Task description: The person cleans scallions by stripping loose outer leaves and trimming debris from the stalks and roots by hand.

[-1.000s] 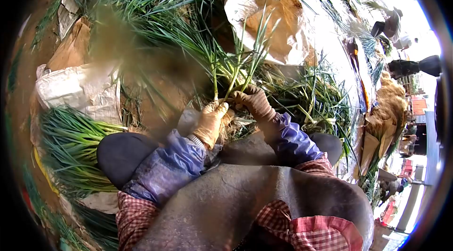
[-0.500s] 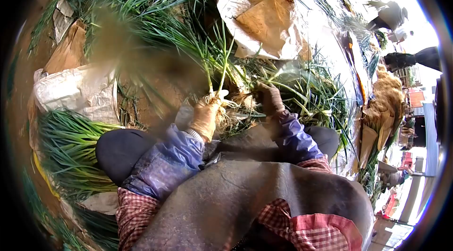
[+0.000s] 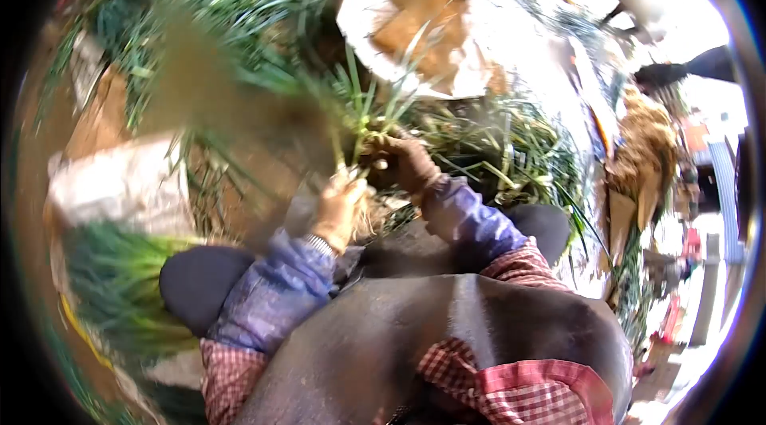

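Note:
My left hand [image 3: 338,205], in a tan glove, is closed around the lower ends of a few green onions [image 3: 363,110]. Pale roots hang below its fingers, and the green leaves point away from me. Beside it, my right hand [image 3: 407,163], in a darker glove, has its fingers curled against the same stalks, just above the left hand. Motion blur softens the fingertips there. Loose leaves and stalks [image 3: 511,158] lie in a heap right of my right hand.
A neat bundle of green onions [image 3: 120,281] lies by my left knee, near a white sack [image 3: 120,193]. More onions [image 3: 239,2] are spread at the upper left. A pale sack with brown paper [image 3: 363,18] lies ahead. A person's dark-clothed limb [image 3: 706,66] shows at far right.
My right hand has moved left, from the root and leaf debris to the stalks in my left hand. The view has shifted slightly, and the onion leaves now spread apart.

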`<control>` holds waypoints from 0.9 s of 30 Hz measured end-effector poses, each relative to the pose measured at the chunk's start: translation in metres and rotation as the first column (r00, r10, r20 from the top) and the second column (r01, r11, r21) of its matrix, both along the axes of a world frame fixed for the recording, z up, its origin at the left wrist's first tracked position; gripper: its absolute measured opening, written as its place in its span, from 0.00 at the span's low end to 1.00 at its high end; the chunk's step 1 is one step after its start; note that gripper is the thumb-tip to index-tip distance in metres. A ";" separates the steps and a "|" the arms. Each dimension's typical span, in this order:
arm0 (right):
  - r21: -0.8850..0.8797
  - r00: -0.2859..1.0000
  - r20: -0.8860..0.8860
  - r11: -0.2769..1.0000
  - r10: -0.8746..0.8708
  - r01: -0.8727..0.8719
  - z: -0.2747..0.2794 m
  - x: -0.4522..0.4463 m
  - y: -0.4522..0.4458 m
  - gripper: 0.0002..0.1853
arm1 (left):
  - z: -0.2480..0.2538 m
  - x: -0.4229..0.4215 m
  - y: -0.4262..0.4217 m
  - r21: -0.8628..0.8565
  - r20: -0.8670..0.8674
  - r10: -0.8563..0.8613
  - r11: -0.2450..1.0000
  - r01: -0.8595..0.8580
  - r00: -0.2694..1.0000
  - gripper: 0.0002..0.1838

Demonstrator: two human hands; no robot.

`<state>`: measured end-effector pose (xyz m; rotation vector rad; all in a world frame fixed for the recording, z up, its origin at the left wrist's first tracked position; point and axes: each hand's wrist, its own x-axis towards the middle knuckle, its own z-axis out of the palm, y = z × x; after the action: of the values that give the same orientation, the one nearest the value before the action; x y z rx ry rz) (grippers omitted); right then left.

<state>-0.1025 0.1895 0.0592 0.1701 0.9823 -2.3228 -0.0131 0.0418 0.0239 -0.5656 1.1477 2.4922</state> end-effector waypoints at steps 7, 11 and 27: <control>0.863 0.734 -0.500 0.337 0.461 0.376 -0.034 -0.033 0.013 0.04 | -0.012 0.004 -0.002 -0.283 0.026 0.008 0.959 0.000 1.000 0.13; 0.753 0.954 -0.301 0.610 -0.014 0.247 -0.028 -0.038 0.000 0.07 | -0.007 -0.003 -0.004 -0.440 -0.025 0.088 0.893 -0.090 0.996 0.07; 0.472 0.477 -0.817 0.850 0.324 0.232 -0.020 -0.012 -0.014 0.03 | -0.009 -0.006 0.001 -0.184 0.016 0.306 0.937 -0.298 0.952 0.22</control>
<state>-0.1144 0.1759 0.0391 -0.9765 2.1026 -1.9242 -0.0188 0.0430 0.0154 -0.9052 1.3687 2.6245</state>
